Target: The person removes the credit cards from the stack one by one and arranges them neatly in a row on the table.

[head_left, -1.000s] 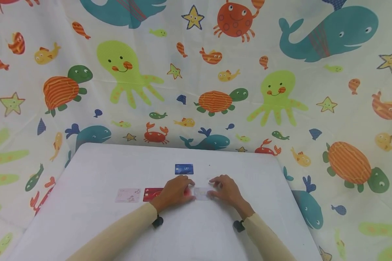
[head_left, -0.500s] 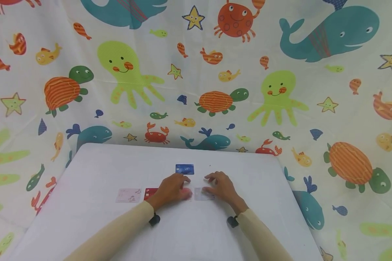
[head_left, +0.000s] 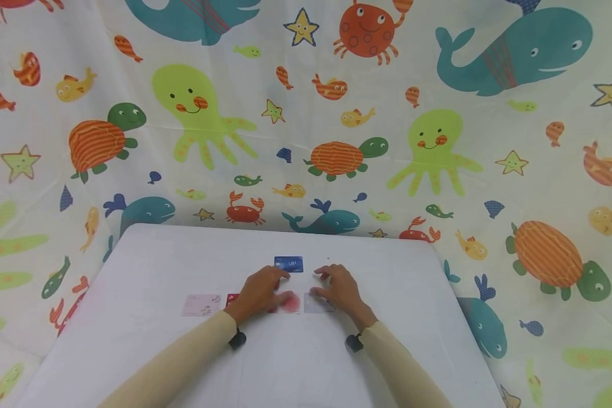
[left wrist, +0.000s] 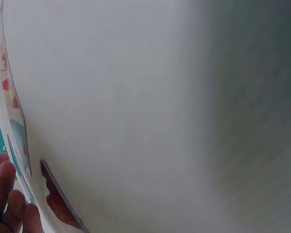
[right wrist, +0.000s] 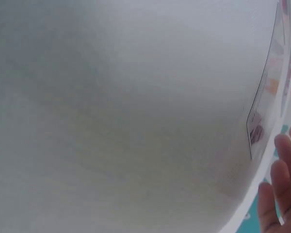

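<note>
Nearest, your left sleeve [head_left: 170, 362] and right sleeve [head_left: 405, 365] reached in as tubes of plain beige cloth over the white table [head_left: 280, 374], whose surface was pale and matte and whose far corners were rounded. A small black left camera [head_left: 238, 340] and a matching right camera [head_left: 354, 343] sat at your wrists.

Your left hand [head_left: 259, 291] gripped nothing; its fingers were loosely bent, with the thumb apart from them, over the row of cards. Your right hand [head_left: 340, 289] gripped nothing either, its fingers in a slack arch. You had each thumb at or just above a card, but whether they touched could not be told.

The row held four flat oblongs, side by side. From your left came the pink card [head_left: 201, 305], pale with a floral print; the red card [head_left: 232, 298], mostly hidden by your left hand; the blotched card [head_left: 294, 305], white with a soft red patch; and the grey card [head_left: 318, 304], partly under your right hand. The wrist views showed thin, glossy cards at a slant.

Beyond the row lay the blue card [head_left: 289, 264], lettered VIP. Behind the table hung the curtain [head_left: 316, 122], lightly creased fabric printed with whales, turtles, crabs and octopuses.
</note>
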Motion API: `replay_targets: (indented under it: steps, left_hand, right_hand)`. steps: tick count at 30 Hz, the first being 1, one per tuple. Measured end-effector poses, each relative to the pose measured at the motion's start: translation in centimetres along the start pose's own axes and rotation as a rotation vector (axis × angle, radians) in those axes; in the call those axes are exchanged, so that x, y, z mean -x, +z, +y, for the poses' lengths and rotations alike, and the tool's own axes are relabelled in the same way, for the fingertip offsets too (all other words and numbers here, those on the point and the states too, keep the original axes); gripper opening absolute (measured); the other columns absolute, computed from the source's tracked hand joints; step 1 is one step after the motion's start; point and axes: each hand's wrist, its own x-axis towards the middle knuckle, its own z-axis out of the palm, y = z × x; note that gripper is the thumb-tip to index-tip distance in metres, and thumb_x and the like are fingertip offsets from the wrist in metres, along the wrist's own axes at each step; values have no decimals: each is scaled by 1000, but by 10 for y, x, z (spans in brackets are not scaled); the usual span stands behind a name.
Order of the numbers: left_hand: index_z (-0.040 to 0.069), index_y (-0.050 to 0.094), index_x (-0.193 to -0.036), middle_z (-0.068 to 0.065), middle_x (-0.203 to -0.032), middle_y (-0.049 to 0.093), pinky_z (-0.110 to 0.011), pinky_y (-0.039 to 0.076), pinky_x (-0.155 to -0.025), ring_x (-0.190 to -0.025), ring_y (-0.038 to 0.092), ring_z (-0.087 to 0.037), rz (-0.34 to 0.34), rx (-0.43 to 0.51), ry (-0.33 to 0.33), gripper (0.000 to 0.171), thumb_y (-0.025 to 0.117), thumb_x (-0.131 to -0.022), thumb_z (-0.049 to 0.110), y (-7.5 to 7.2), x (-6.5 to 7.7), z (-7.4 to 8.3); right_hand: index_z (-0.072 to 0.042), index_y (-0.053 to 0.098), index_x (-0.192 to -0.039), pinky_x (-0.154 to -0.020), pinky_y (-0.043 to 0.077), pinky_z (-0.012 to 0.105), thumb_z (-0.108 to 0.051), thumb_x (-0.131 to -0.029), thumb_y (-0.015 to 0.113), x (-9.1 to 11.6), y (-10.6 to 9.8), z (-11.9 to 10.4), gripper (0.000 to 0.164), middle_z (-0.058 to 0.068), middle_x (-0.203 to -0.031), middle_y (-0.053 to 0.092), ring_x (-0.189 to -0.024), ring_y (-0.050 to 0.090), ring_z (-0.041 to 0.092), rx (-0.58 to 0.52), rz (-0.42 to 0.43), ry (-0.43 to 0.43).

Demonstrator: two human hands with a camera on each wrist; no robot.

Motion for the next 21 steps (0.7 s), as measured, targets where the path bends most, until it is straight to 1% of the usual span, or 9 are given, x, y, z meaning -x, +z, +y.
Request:
replay_targets:
  steps: [2,5,7,9,12,14,18,21]
  left_hand:
    - [21,72,-132,7,-89,67,-25,59,-77,-81,56,-6,2,-16,3,52,84,-89,49,-1,0,-1]
    - [20,72,-133,5,-99,72,-32,63,-90,-89,61,-8,0,-26,-6,52,83,-90,48,-2,0,-3]
    - [20,72,-133,2,-106,74,-39,63,-98,-97,65,-11,-1,-28,-20,52,83,-91,47,-4,0,-3]
    - [20,72,-133,2,-107,75,-42,62,-100,-99,67,-13,0,-36,-31,51,83,-91,46,-6,0,-4]
    - [20,73,-133,3,-98,73,-39,64,-96,-92,65,-11,-6,-57,-43,50,83,-92,45,-9,-1,-5]
    - [20,72,-133,4,-91,69,-35,64,-91,-84,60,-8,-10,-66,-44,49,82,-92,45,-11,-2,-4]
    - [20,72,-132,4,-88,67,-33,64,-87,-80,56,-7,-13,-62,-51,48,83,-92,44,-15,-4,-4]
    - [20,72,-132,4,-88,65,-34,64,-88,-80,57,-8,-19,-58,-67,48,83,-92,43,-15,-5,-5]
  right_hand:
    - [-24,74,-131,-95,57,37,-39,-87,90,-2,2,0,50,-5,-105,70,-97,59,15,19,1,1]
    - [-23,74,-131,-101,58,41,-39,-86,90,-3,4,-1,51,-3,-104,71,-101,61,16,27,5,4]
    - [-23,74,-132,-105,57,42,-39,-87,90,-4,4,-3,50,-4,-104,71,-104,62,17,28,5,6]
    - [-23,73,-132,-108,56,44,-38,-87,89,-4,4,-6,50,-3,-104,71,-105,62,18,20,5,8]
    - [-22,73,-132,-109,56,44,-37,-88,88,-5,4,-10,48,-3,-104,71,-105,63,18,15,5,10]
    - [-22,73,-132,-109,56,44,-37,-89,88,-5,4,-12,48,-3,-104,71,-105,63,19,17,6,14]
    - [-23,73,-132,-110,56,44,-38,-88,88,-6,5,-16,48,-3,-103,71,-106,64,19,40,4,26]
    - [-23,73,-132,-112,54,45,-38,-88,88,-8,7,-18,49,-4,-102,71,-113,65,21,46,-2,25]
